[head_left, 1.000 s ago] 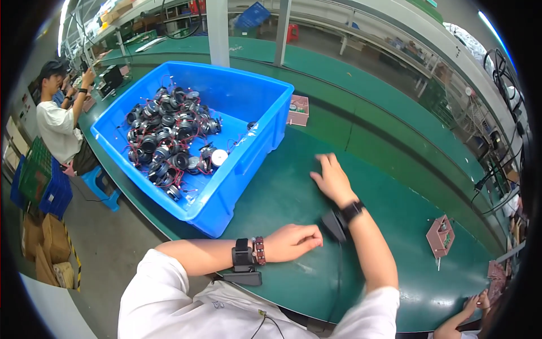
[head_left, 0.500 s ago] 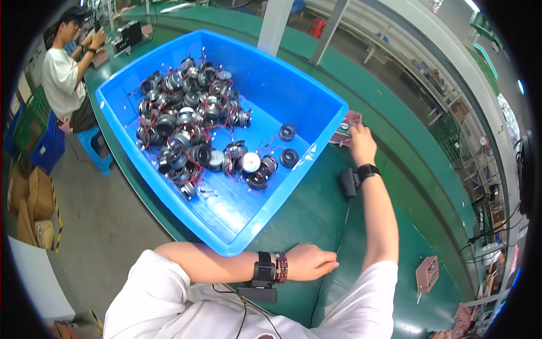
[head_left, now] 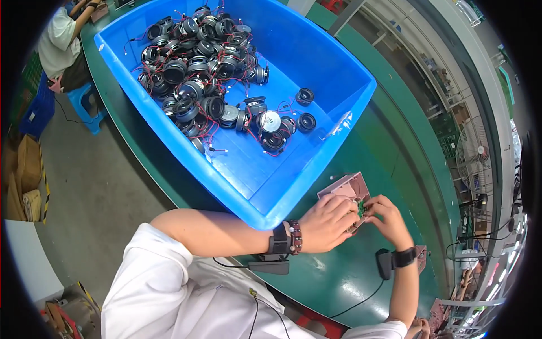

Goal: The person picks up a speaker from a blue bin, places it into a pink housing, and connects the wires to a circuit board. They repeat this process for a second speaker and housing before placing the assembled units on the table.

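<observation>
pink box [head_left: 355, 183], green table [head_left: 316, 278], fan [head_left: 479, 150] perhaps

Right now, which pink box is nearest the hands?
The pink box by the blue bin, left hand and right hand at it; the other pink box shows beyond the right wristband.

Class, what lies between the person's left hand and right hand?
Between left hand and right hand, the head view shows a green circuit board in an open pink box.
</observation>
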Tool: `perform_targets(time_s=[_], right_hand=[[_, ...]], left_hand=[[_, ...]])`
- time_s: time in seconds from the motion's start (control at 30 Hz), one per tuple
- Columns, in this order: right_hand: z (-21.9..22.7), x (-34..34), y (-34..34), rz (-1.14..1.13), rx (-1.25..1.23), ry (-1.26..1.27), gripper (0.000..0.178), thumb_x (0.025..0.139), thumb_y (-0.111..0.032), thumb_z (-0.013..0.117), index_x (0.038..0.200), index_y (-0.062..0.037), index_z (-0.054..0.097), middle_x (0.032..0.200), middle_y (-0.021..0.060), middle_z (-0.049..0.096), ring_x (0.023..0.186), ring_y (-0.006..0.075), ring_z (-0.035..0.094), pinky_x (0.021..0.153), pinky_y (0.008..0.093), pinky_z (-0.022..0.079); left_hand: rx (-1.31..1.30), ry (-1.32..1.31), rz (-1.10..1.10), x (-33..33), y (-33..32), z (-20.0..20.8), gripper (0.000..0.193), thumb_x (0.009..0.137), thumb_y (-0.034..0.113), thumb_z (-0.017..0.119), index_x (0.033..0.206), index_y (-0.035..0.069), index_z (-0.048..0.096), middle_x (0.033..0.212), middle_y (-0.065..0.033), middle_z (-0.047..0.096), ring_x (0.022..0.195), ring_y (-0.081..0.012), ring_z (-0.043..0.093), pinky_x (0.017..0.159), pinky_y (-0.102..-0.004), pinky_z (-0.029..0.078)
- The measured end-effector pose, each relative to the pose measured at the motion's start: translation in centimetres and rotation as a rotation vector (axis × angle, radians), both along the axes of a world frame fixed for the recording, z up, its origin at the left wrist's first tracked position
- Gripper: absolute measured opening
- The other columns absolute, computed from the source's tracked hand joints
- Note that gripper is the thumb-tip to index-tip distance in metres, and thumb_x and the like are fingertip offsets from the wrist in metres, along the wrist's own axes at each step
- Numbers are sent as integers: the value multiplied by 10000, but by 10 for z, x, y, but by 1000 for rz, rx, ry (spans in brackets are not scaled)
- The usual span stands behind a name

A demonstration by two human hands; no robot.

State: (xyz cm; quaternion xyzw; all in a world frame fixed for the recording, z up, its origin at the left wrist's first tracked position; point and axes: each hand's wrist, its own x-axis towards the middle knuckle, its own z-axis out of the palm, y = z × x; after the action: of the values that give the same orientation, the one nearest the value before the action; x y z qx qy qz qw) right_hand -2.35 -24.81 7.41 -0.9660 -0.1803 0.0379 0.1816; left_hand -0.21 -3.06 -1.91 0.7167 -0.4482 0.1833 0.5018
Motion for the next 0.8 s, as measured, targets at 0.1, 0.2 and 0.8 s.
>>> perform_targets(time_s=[0.1, 0.2, 0.8], right_hand=[[56, 27, 30, 35, -344, -141, 110, 751, -32, 652, 798, -7, 557, 801, 130, 563, 806, 302, 578, 678, 378, 468], [103, 97, 89, 34, -202, -390, 114, 805, -57, 628, 897, 0, 594, 869, 111, 606, 815, 275, 598, 757, 347, 480], [25, 288, 217, 230, -970, 334, 199, 788, -173, 632, 947, -58, 668, 901, 122, 680, 893, 254, 659, 748, 402, 518]], left_hand=[[145, -88, -58, -1, 1, -6, 244, 812, 338, 645, 944, 138, 598, 972, -5, 559, 1047, -222, 465, 919, -395, 318], [157, -87, -106, 2, 2, -4, 254, 812, 355, 642, 940, 140, 600, 947, 0, 552, 1017, -208, 473, 901, -384, 326], [9, -15, -191, 0, 6, -5, 159, 848, 290, 594, 785, 145, 581, 790, 9, 507, 856, -162, 492, 783, -336, 337]])
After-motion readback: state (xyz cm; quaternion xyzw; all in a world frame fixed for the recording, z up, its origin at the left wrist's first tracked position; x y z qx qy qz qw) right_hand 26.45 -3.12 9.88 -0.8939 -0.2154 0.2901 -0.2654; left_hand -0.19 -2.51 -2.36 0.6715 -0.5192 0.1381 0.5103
